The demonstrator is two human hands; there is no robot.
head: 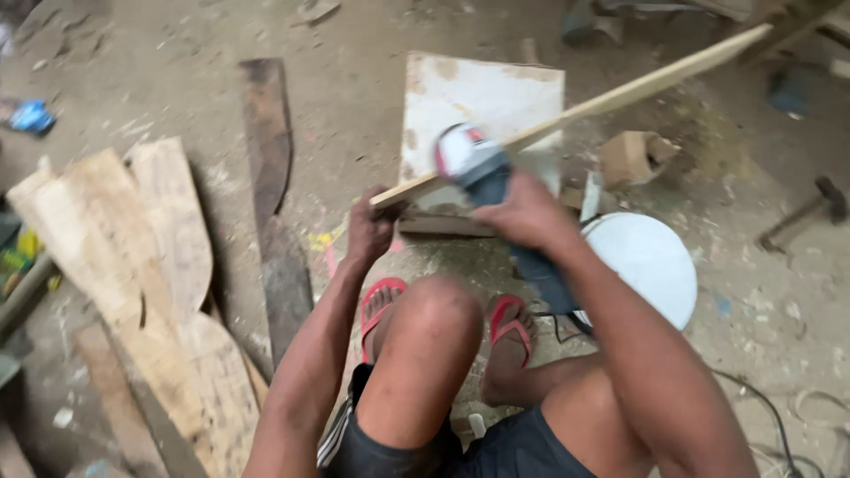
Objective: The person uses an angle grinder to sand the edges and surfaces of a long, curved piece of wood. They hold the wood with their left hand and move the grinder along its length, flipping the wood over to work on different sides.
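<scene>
Left hand (370, 228): fingers wrapped round near end of thin wooden strip (620, 88) | strip: slanting up to far right over pale board (482, 97) | right hand (527, 212): clenched on angle grinder (474, 164), head against strip | right: white round lid (651, 261), hammer (810, 212) | left: curved planks (133, 265)

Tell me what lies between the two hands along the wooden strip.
Only a short bare stretch of the wooden strip lies between the left hand and the grinder in the right hand, head view.
</scene>
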